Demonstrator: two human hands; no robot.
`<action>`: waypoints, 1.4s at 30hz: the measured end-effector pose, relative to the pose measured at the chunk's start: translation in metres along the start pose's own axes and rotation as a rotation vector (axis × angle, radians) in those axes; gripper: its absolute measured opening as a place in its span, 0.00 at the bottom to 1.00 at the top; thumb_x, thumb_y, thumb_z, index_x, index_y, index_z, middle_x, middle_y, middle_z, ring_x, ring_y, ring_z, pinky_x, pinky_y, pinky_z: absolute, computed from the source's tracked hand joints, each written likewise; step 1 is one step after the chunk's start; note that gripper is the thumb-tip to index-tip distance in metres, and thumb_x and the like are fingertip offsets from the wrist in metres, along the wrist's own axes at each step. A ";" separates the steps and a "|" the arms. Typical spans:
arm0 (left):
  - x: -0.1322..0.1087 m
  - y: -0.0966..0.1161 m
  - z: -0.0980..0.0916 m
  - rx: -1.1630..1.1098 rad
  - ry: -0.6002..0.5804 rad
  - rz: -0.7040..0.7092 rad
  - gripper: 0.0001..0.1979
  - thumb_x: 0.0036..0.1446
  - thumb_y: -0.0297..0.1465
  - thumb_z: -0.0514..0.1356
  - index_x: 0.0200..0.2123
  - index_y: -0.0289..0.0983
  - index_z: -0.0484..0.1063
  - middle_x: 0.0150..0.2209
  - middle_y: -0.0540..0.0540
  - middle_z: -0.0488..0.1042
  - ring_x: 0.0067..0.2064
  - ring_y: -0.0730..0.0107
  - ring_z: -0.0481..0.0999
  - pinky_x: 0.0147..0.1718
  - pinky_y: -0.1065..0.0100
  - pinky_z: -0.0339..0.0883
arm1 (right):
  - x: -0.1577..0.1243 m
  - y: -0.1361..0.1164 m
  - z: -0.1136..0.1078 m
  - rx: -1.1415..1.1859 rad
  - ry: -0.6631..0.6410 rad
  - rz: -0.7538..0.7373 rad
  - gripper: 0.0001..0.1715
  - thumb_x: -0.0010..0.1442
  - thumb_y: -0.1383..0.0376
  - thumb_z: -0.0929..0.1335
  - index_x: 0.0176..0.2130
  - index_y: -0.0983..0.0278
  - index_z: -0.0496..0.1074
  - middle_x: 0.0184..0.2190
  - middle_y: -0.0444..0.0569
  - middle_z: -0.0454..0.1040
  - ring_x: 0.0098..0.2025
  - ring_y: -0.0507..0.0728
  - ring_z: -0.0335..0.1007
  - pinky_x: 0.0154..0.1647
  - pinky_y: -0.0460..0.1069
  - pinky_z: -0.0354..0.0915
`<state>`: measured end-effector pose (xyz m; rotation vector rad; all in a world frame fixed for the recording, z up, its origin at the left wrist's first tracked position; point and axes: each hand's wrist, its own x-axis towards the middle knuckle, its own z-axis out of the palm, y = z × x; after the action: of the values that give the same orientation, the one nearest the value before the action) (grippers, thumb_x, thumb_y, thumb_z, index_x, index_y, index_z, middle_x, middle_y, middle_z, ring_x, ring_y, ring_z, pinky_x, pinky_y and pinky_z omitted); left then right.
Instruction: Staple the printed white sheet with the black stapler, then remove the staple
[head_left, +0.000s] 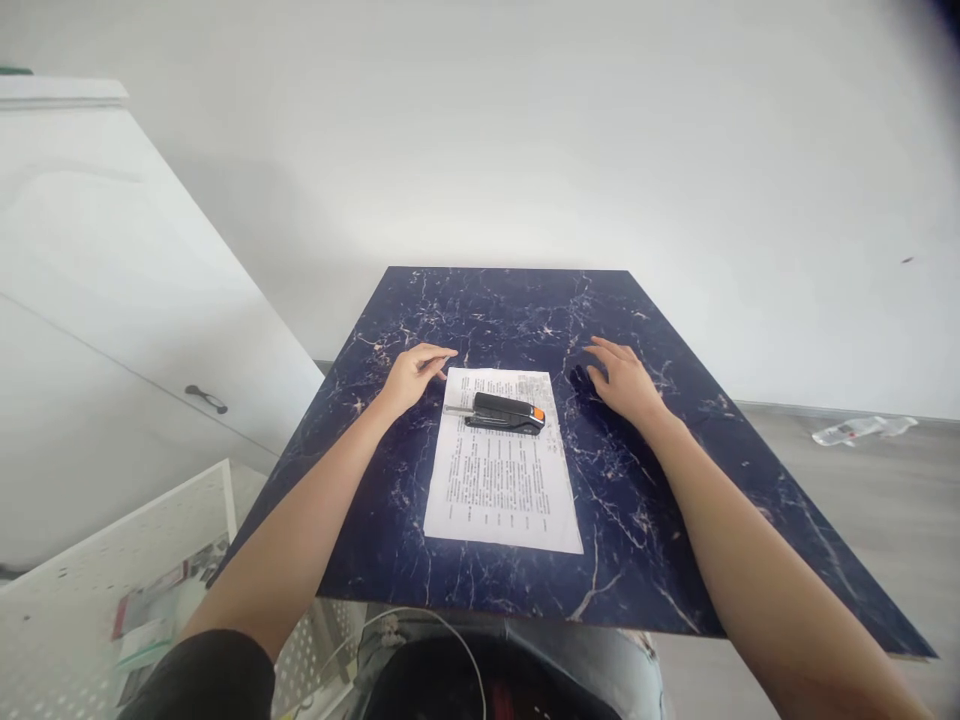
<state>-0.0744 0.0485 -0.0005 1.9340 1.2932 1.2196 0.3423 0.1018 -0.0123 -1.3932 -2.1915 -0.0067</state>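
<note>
A black stapler (504, 413) with an orange end lies across a printed sheet of paper (502, 490). A thin metal strip (457, 410) sticks out from its left end. My left hand (415, 378) is over the table just left of the paper's top corner, fingers stretched out and holding nothing. To the right of the paper, my right hand (624, 380) hovers near the tabletop with its fingers apart, also without anything in it. Neither hand touches the stapler. Whether there is more than one sheet I cannot tell.
The dark blue marble-patterned table (510, 315) stands against a white wall (525, 130). A white cabinet (112, 300) is on the left, above a white perforated basket (67, 610) with packaged items. Clear plastic packaging (862, 430) lies on the floor at right. A white cable (450, 625) crosses my lap.
</note>
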 end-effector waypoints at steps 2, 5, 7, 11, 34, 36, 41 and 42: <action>-0.002 0.007 0.005 -0.095 0.010 -0.006 0.12 0.66 0.35 0.61 0.49 0.38 0.79 0.49 0.41 0.80 0.35 0.69 0.82 0.45 0.60 0.77 | -0.001 -0.016 -0.004 0.078 0.054 -0.032 0.21 0.68 0.61 0.63 0.56 0.62 0.75 0.62 0.56 0.73 0.63 0.70 0.67 0.64 0.69 0.63; -0.005 0.014 0.005 -0.185 -0.027 -0.007 0.12 0.62 0.37 0.66 0.45 0.36 0.77 0.44 0.41 0.82 0.40 0.66 0.82 0.48 0.59 0.78 | -0.006 -0.053 -0.009 0.294 0.099 -0.085 0.18 0.70 0.58 0.65 0.54 0.60 0.76 0.55 0.53 0.78 0.58 0.66 0.72 0.62 0.65 0.67; -0.008 0.017 0.003 -0.223 -0.086 -0.006 0.12 0.59 0.38 0.69 0.41 0.36 0.77 0.43 0.40 0.82 0.44 0.63 0.83 0.51 0.57 0.77 | -0.011 -0.081 -0.009 0.436 0.027 -0.140 0.19 0.70 0.55 0.66 0.56 0.58 0.75 0.54 0.51 0.79 0.57 0.65 0.73 0.58 0.63 0.70; -0.013 0.020 0.001 -0.240 -0.239 0.005 0.11 0.56 0.36 0.71 0.34 0.36 0.76 0.43 0.41 0.82 0.44 0.63 0.83 0.50 0.57 0.78 | -0.021 -0.118 -0.003 0.518 -0.121 -0.292 0.21 0.70 0.53 0.68 0.58 0.57 0.74 0.56 0.51 0.78 0.58 0.64 0.72 0.60 0.63 0.70; -0.013 0.036 0.000 -0.012 -0.452 0.184 0.04 0.55 0.34 0.70 0.29 0.41 0.80 0.39 0.45 0.82 0.41 0.64 0.82 0.45 0.59 0.75 | -0.022 -0.116 0.007 0.478 -0.259 -0.390 0.20 0.71 0.54 0.65 0.58 0.55 0.75 0.55 0.51 0.77 0.59 0.65 0.71 0.62 0.66 0.69; -0.013 0.036 0.000 -0.007 -0.457 0.188 0.04 0.55 0.34 0.70 0.30 0.41 0.80 0.38 0.45 0.82 0.41 0.65 0.82 0.45 0.59 0.75 | -0.022 -0.116 0.007 0.479 -0.263 -0.389 0.20 0.71 0.54 0.65 0.58 0.54 0.75 0.55 0.50 0.77 0.59 0.65 0.71 0.62 0.66 0.69; -0.013 0.035 0.001 0.019 -0.471 0.195 0.07 0.56 0.33 0.69 0.39 0.44 0.84 0.38 0.45 0.82 0.39 0.65 0.81 0.43 0.60 0.75 | -0.022 -0.117 0.005 0.482 -0.262 -0.391 0.20 0.71 0.55 0.65 0.58 0.54 0.75 0.54 0.51 0.77 0.58 0.66 0.72 0.61 0.66 0.70; -0.013 0.034 0.001 0.019 -0.479 0.196 0.07 0.57 0.33 0.69 0.40 0.44 0.84 0.38 0.45 0.82 0.39 0.65 0.81 0.43 0.60 0.75 | -0.022 -0.117 0.005 0.484 -0.262 -0.393 0.20 0.71 0.55 0.66 0.58 0.54 0.75 0.54 0.51 0.77 0.58 0.66 0.72 0.61 0.66 0.70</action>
<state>-0.0599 0.0228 0.0213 2.2282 0.8854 0.7545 0.2490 0.0305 0.0060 -0.7197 -2.4278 0.5525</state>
